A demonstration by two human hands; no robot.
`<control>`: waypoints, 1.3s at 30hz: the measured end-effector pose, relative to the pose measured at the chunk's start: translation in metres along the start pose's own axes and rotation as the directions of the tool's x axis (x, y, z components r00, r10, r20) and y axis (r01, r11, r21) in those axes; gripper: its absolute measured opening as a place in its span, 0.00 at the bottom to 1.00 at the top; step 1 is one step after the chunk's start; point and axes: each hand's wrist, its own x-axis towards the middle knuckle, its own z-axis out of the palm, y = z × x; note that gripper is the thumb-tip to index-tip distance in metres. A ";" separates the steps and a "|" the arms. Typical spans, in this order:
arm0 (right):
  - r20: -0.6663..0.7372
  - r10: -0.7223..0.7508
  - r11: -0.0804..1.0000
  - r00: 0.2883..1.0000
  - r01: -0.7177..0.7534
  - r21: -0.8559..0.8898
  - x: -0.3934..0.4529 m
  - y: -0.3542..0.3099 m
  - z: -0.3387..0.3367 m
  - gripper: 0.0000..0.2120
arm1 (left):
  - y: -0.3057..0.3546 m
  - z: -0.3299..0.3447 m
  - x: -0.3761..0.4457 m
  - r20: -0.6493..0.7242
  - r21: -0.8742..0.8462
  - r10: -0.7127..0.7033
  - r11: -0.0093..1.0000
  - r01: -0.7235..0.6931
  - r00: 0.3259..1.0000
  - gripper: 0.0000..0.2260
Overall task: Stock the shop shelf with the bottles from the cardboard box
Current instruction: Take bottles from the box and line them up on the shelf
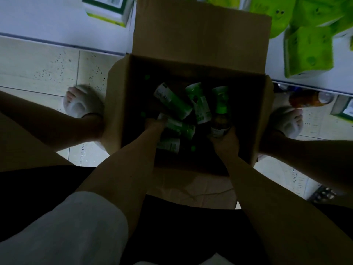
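My right hand [224, 139] has its grip curled round the base of a dark bottle [220, 119] standing in the cardboard box [114, 115]. My left hand [154, 124] reaches among the lying bottles [172, 101]; its grip I cannot tell. Beyond the box, the white shelf [57, 22] carries green packs [309, 48].

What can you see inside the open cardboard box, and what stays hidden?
Inside the cardboard box lie several green-labelled bottles, jumbled. The right hand grips one dark bottle; the left hand reaches among the others. The box floor and any bottles beneath are too dark to see.
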 end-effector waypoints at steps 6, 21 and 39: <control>0.016 -0.061 0.998 0.998 0.061 -0.007 -0.002 0.002 -0.002 0.40 | 0.001 -0.002 0.006 0.162 -0.130 -0.051 0.989 0.072 0.985 0.30; 0.114 -0.145 0.972 0.983 0.120 0.203 -0.012 -0.007 -0.008 0.26 | 0.002 0.007 -0.012 0.020 -0.260 0.086 0.962 -0.078 0.996 0.46; 0.072 -0.230 0.754 0.970 0.131 0.644 -0.084 -0.041 -0.043 0.26 | 0.008 -0.052 -0.105 0.012 -0.164 0.701 0.705 -0.690 0.714 0.32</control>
